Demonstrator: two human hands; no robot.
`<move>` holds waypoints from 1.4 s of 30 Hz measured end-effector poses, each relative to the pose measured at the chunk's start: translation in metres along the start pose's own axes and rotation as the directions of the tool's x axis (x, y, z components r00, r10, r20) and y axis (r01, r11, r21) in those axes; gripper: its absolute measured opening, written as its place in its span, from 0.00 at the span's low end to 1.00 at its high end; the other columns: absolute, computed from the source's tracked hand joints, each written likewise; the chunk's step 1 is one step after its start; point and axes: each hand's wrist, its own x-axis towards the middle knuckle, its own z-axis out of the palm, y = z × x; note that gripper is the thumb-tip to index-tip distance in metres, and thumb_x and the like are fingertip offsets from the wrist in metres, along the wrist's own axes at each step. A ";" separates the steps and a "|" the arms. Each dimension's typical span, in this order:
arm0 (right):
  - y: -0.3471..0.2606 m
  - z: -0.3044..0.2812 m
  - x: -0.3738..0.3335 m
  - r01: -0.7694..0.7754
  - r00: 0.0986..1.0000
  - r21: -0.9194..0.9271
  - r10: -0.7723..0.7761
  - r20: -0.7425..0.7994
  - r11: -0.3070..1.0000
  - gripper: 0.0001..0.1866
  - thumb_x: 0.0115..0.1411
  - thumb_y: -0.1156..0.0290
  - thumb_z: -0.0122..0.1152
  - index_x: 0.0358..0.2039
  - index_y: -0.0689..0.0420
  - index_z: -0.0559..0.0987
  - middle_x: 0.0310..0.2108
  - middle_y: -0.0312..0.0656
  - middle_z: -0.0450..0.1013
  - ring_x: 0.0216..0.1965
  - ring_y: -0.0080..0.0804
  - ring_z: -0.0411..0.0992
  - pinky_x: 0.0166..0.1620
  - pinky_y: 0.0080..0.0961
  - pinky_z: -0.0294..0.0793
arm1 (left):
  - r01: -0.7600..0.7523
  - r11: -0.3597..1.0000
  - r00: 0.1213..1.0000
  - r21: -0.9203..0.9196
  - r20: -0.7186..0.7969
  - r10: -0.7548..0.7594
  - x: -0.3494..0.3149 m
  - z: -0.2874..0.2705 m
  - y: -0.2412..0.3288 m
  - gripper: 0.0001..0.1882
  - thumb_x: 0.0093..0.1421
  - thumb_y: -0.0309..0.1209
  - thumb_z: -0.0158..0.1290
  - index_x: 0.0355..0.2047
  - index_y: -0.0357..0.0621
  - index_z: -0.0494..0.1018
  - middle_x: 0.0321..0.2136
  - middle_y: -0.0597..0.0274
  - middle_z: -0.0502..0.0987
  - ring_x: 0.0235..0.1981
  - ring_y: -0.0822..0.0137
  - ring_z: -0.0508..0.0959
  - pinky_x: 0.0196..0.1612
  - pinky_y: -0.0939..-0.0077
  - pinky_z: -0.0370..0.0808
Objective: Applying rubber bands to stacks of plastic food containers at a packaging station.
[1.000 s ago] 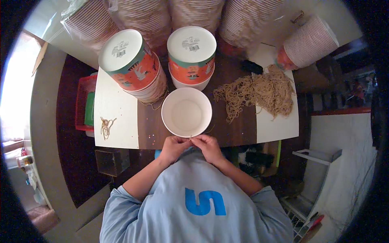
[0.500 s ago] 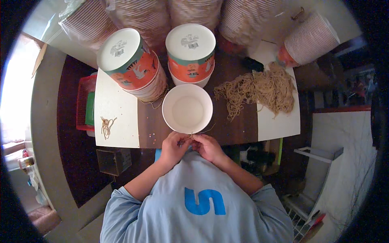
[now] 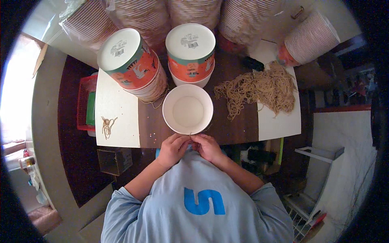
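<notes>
Two hands: left hand [image 3: 173,148] and right hand [image 3: 207,146], side by side at the near edge of the table [image 3: 154,129], fingertips meeting just below the rim of the white paper bowl [image 3: 188,109].
Fingers: curled inward and pressed together at the tips, pinching a thin tan string [image 3: 191,135] between both hands; exact grip too small to make out.
String: short, fine, lying at the bowl's near rim, touching or just over it.
Bowl: upright, open, white inside, centred on the dark strip of the table, just beyond the knuckles.
Behind the bowl: two stacks of orange printed bowls turned bottom-up, left stack [image 3: 131,62] tilted, middle stack [image 3: 190,50] straight.
Right of the bowl: loose heap of tan strings [image 3: 259,89], spread across dark strip and white board.
Left side: small tangle of strings [image 3: 107,125] on the white board, well apart from the hands.
Far edge: more stacked cups in clear wrap [image 3: 142,12].
</notes>
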 end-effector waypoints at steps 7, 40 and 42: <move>-0.002 0.007 0.002 -0.009 0.999 0.026 0.007 0.052 1.000 0.10 0.57 0.68 0.54 0.37 0.57 0.77 0.35 0.37 0.75 0.35 0.25 0.72 0.40 0.22 0.69 | 0.109 0.986 0.994 -0.128 0.018 -0.108 -0.006 0.003 -0.002 0.08 0.50 0.21 0.55 0.33 0.39 0.74 0.29 0.55 0.76 0.25 0.62 0.78 0.27 0.76 0.75; -0.039 0.034 -0.012 0.648 0.420 -0.597 -0.432 0.798 -0.472 0.11 0.43 0.71 0.61 0.31 0.52 0.76 0.36 0.37 0.71 0.39 0.36 0.68 0.45 0.35 0.66 | 0.451 0.876 0.880 -0.175 0.254 -0.402 0.001 -0.039 0.035 0.07 0.55 0.28 0.52 0.31 0.36 0.75 0.22 0.54 0.77 0.23 0.73 0.75 0.28 0.76 0.72; -0.041 0.036 -0.013 0.657 0.432 -0.589 -0.405 0.806 -0.470 0.10 0.43 0.71 0.61 0.30 0.53 0.76 0.36 0.37 0.71 0.39 0.36 0.68 0.45 0.35 0.65 | 0.492 0.837 0.861 -0.241 0.281 -0.424 -0.004 -0.040 0.034 0.08 0.55 0.29 0.52 0.30 0.36 0.75 0.21 0.55 0.76 0.21 0.74 0.74 0.26 0.77 0.71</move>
